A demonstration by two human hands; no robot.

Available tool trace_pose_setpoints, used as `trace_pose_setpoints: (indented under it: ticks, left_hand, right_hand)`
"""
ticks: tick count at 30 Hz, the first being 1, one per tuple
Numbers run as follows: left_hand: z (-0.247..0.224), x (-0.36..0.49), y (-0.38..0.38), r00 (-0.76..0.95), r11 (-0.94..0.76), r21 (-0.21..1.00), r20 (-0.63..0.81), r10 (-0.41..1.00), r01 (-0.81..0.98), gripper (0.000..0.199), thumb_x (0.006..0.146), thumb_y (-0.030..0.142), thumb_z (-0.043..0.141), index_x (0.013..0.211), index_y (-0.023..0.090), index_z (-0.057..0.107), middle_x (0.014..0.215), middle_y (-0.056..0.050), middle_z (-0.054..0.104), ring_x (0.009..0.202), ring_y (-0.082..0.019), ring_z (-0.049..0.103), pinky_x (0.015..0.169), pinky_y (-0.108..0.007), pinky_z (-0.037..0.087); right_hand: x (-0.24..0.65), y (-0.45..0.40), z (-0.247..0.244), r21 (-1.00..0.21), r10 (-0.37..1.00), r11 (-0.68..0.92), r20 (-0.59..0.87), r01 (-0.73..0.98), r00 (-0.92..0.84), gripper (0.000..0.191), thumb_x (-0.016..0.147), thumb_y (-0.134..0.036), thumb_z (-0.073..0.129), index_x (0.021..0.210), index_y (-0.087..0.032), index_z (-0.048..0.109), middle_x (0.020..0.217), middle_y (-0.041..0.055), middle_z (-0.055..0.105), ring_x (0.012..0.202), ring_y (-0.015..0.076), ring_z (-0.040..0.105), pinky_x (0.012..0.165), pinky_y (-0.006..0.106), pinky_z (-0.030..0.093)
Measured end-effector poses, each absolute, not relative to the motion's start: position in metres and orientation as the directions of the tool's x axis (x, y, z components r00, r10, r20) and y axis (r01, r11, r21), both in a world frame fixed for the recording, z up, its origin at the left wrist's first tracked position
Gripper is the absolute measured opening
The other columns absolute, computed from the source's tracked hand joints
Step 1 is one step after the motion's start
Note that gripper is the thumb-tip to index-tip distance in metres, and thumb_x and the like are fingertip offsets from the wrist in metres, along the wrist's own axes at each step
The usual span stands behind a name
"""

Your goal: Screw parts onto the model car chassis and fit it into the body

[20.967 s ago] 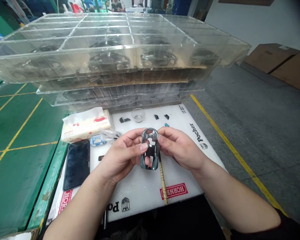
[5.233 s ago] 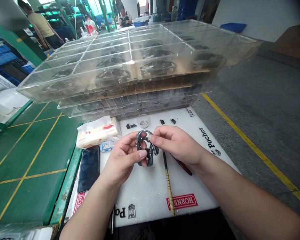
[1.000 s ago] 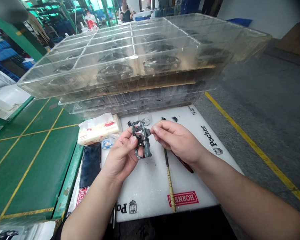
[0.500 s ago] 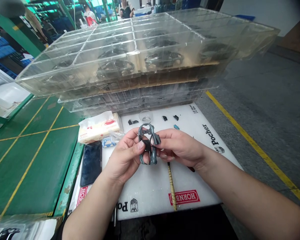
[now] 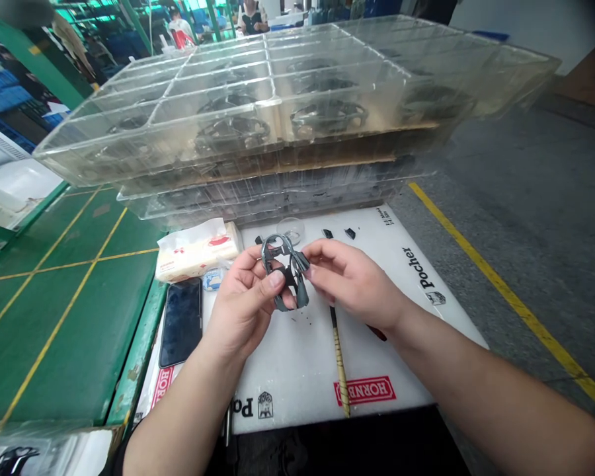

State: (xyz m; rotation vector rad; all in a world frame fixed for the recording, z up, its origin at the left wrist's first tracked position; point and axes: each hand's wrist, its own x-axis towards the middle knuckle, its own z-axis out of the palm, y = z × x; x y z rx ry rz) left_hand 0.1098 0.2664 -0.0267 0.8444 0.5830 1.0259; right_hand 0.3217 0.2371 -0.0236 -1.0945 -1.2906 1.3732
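Above the white foam mat [image 5: 297,390], both hands hold a dark grey plastic part [image 5: 297,291] with an open, ring-like frame. My left hand [image 5: 248,297] is closed around its left side, the thumb pressing on a dark block in the middle. At the upper right of the part, my right hand [image 5: 350,281] pinches a ribbed dark piece between thumb and fingers. Whether that piece is fixed to the frame cannot be made out. Small black pieces [image 5: 350,233] and a clear round dish [image 5: 292,229] lie on the mat behind the hands.
Large clear compartment trays [image 5: 272,102] holding dark parts are stacked behind the mat. A tissue pack [image 5: 196,254] and a phone [image 5: 181,324] lie left. A yellow-wrapped, thin-handled tool [image 5: 340,370] rests in front. A green table [image 5: 59,317] adjoins on the left; people are in the background.
The grey part has tilted and shifted slightly up and left, its ring now turned more toward me. My right fingers have moved up along its right side, still pinching the ribbed piece.
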Motion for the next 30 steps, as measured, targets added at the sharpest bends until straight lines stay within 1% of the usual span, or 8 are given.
trace_pose_setpoints:
  ticks: [2, 4, 7, 11, 16, 19, 23, 30]
  left_hand:
    - [-0.028, 0.111, 0.266, 0.38, 0.212, 0.844, -0.01, 0.925, -0.493, 0.052, 0.083, 0.03, 0.11, 0.119, 0.021, 0.074, 0.096, 0.004, 0.081, 0.061, -0.011, 0.078, 0.061, -0.021, 0.065]
    - [-0.029, 0.111, 0.267, 0.354, 0.171, 0.857, 0.014, 0.935, -0.486, 0.052, 0.084, 0.031, 0.11, 0.119, 0.022, 0.072, 0.097, 0.004, 0.08, 0.062, -0.011, 0.078, 0.063, -0.023, 0.066]
    - [-0.03, 0.111, 0.267, 0.337, 0.132, 0.873, 0.039, 0.941, -0.469, 0.05, 0.086, 0.03, 0.108, 0.118, 0.022, 0.071, 0.097, 0.004, 0.079, 0.065, -0.012, 0.079, 0.066, -0.024, 0.067]
    - [-0.03, 0.112, 0.264, 0.356, 0.106, 0.885, 0.07, 0.932, -0.453, 0.046, 0.088, 0.027, 0.107, 0.118, 0.022, 0.072, 0.099, 0.003, 0.078, 0.069, -0.013, 0.08, 0.068, -0.025, 0.068]
    - [-0.032, 0.113, 0.261, 0.357, 0.074, 0.9, 0.094, 0.929, -0.43, 0.046, 0.088, 0.024, 0.106, 0.119, 0.023, 0.071, 0.099, 0.003, 0.078, 0.072, -0.015, 0.082, 0.071, -0.027, 0.071]
    - [-0.033, 0.113, 0.261, 0.348, 0.056, 0.903, 0.106, 0.932, -0.426, 0.046, 0.089, 0.024, 0.106, 0.121, 0.022, 0.072, 0.1, 0.002, 0.079, 0.071, -0.016, 0.083, 0.071, -0.028, 0.072]
    - [-0.034, 0.112, 0.262, 0.347, 0.042, 0.898, 0.126, 0.929, -0.439, 0.044, 0.09, 0.021, 0.104, 0.121, 0.022, 0.074, 0.101, 0.002, 0.079, 0.072, -0.016, 0.084, 0.072, -0.028, 0.074]
    - [-0.039, 0.113, 0.265, 0.345, -0.009, 0.882, 0.194, 0.918, -0.472, 0.039, 0.092, 0.017, 0.102, 0.121, 0.021, 0.076, 0.102, 0.002, 0.079, 0.074, -0.014, 0.084, 0.072, -0.026, 0.075]
  right_hand:
    - [0.324, 0.236, -0.021, -0.995, 0.994, 0.075, 0.069, 0.07, -0.079, 0.029, 0.1, -0.04, 0.085, 0.123, -0.025, 0.077, 0.106, 0.0052, 0.075, 0.084, 0.0195, 0.066, 0.069, 0.034, 0.056]
    - [0.325, 0.234, -0.018, -0.981, 0.991, 0.133, 0.127, 0.143, -0.049, 0.032, 0.097, -0.038, 0.087, 0.126, -0.026, 0.078, 0.111, 0.0063, 0.075, 0.089, 0.0214, 0.068, 0.069, 0.035, 0.057]
    - [0.326, 0.232, -0.017, -0.965, 0.982, 0.185, 0.175, 0.184, -0.069, 0.038, 0.096, -0.043, 0.093, 0.127, -0.026, 0.08, 0.112, 0.0058, 0.074, 0.082, 0.0194, 0.067, 0.064, 0.034, 0.056]
    - [0.324, 0.231, -0.017, -0.925, 0.958, 0.287, 0.284, 0.248, -0.047, 0.037, 0.098, -0.051, 0.095, 0.121, -0.025, 0.082, 0.103, 0.0039, 0.073, 0.078, 0.019, 0.066, 0.067, 0.036, 0.056]
    - [0.324, 0.23, -0.018, -0.861, 0.919, 0.372, 0.394, 0.346, -0.007, 0.031, 0.103, -0.052, 0.091, 0.116, -0.026, 0.082, 0.092, 0.0022, 0.07, 0.077, 0.0214, 0.066, 0.076, 0.042, 0.059]
    - [0.324, 0.228, -0.018, -0.815, 0.894, 0.416, 0.449, 0.403, -0.016, 0.028, 0.103, -0.049, 0.091, 0.116, -0.026, 0.081, 0.09, 0.0021, 0.069, 0.078, 0.0223, 0.066, 0.076, 0.043, 0.059]
    - [0.323, 0.226, -0.017, -0.782, 0.874, 0.449, 0.486, 0.432, -0.027, 0.023, 0.106, -0.042, 0.088, 0.118, -0.024, 0.08, 0.099, 0.0038, 0.074, 0.077, 0.0206, 0.065, 0.076, 0.042, 0.059]
    - [0.323, 0.228, -0.02, -0.739, 0.84, 0.493, 0.542, 0.459, -0.028, 0.019, 0.106, -0.036, 0.085, 0.117, -0.022, 0.079, 0.091, 0.0001, 0.07, 0.076, 0.0189, 0.067, 0.073, 0.038, 0.059]
